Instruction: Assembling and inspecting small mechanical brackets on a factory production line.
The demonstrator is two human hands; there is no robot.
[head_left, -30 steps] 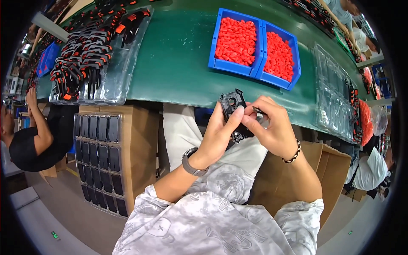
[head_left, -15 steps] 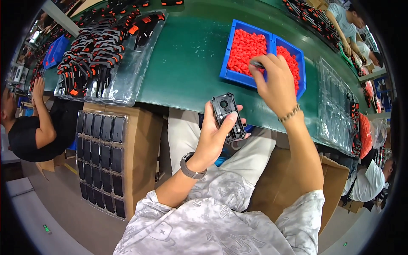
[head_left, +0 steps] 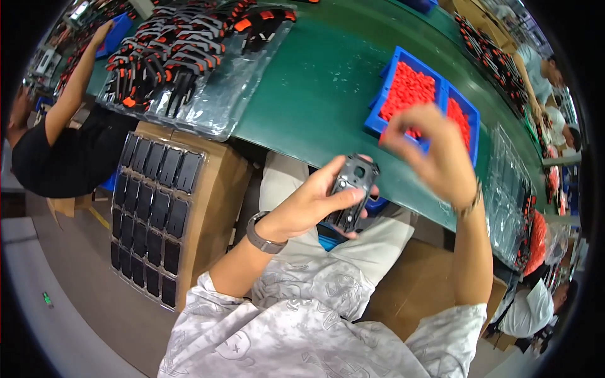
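Note:
My left hand [head_left: 309,205] grips a black plastic housing [head_left: 353,189] with holes in it, held upright over my lap just below the table edge. My right hand [head_left: 432,151] is raised to the right of the housing, blurred by motion, with its fingers drawn together; whether anything sits between them is unclear. Behind that hand, two blue bins [head_left: 386,85] full of small red parts [head_left: 409,91] stand on the green table [head_left: 315,94]. A watch is on my left wrist and a bracelet on my right.
A clear tray of black-and-orange parts [head_left: 176,69] lies on the table at left. A cardboard box [head_left: 214,189] holding a tray of black pieces [head_left: 154,208] stands beside my left knee. A person in black [head_left: 57,145] reaches at left. Clear trays [head_left: 510,195] and other workers are at right.
My right hand has lifted off the red-parts bin and come back toward the housing. My left hand keeps hold of the housing, now tilted a little more upright.

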